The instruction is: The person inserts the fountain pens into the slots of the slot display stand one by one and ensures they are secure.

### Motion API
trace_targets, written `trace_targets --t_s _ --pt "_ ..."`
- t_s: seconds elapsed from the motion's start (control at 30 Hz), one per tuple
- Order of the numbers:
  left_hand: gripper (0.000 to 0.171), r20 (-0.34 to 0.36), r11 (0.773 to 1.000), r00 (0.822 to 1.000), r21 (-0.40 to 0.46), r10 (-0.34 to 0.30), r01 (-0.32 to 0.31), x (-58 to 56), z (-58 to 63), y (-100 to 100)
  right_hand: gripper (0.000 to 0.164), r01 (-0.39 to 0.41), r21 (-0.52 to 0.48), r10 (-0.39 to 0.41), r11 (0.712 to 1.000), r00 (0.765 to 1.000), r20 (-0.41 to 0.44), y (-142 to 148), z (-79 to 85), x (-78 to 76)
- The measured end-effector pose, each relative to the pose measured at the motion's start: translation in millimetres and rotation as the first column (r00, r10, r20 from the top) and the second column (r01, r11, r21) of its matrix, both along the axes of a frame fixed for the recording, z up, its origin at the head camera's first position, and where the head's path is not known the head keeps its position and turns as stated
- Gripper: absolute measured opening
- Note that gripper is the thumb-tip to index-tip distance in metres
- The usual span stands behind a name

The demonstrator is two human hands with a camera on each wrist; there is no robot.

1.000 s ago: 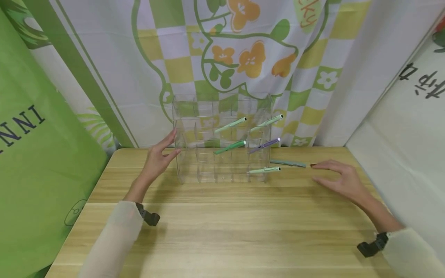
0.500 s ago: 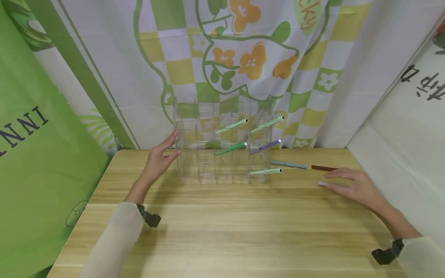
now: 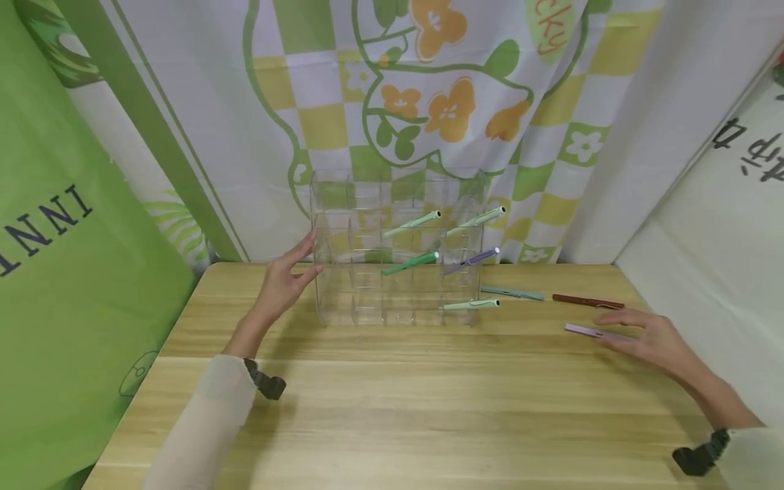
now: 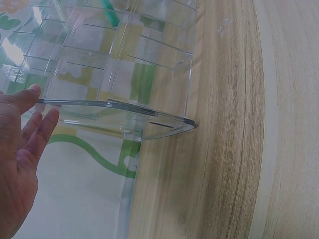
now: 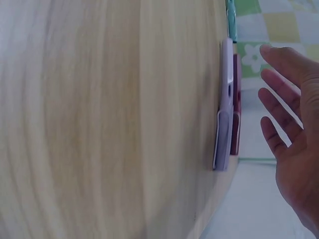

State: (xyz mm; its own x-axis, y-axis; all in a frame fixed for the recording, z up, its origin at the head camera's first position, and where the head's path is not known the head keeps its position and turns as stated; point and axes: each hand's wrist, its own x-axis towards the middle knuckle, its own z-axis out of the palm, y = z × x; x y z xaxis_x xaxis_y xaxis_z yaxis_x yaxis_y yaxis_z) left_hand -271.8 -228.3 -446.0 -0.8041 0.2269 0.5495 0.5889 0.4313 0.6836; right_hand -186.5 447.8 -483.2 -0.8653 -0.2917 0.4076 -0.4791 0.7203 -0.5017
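A clear acrylic rack with many compartments stands upright on the table, several capped pens sticking out of it. My left hand holds the rack's left side; in the left wrist view the thumb lies at the front edge and the fingers are on the outer side. At the right, my right hand hovers with fingers spread over a lilac pen lying on the table. Nothing is between its fingers in the right wrist view, where the lilac pen lies apart from them.
Beyond the lilac pen lies a dark red pen, and a blue-grey pen rests beside the rack's right side. In the rack sit light green pens, a green pen and a purple pen. A patterned curtain hangs behind.
My right hand has moved right and toward me, away from the dark red pen, which now lies in full view, to over the lilac pen. The left hand stays at the rack.
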Motion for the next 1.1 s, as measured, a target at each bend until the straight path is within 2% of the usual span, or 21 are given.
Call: trace_targets --t_s 0.3,0.7,0.9,1.1 --pt "0.069 0.003 1.0 1.0 -0.01 -0.018 0.018 -0.5 1.9 -1 0.038 0.041 0.028 -0.041 0.999 0.999 0.0 19 -12.5 2.2" --pt "0.069 0.019 1.0 1.0 -0.022 -0.002 0.003 1.3 3.3 -2 0.037 0.104 0.071 -0.105 0.992 0.994 0.014 35 -19.8 4.6" --pt "0.069 0.008 1.0 1.0 -0.029 0.004 -0.003 0.2 2.6 -2 0.032 0.156 0.076 -0.161 0.985 0.985 0.058 41 -23.2 7.8" --pt "0.069 0.014 1.0 1.0 -0.024 -0.004 0.004 -1.0 1.2 -2 0.031 0.161 0.102 -0.167 0.982 0.985 0.051 45 -26.5 9.4"
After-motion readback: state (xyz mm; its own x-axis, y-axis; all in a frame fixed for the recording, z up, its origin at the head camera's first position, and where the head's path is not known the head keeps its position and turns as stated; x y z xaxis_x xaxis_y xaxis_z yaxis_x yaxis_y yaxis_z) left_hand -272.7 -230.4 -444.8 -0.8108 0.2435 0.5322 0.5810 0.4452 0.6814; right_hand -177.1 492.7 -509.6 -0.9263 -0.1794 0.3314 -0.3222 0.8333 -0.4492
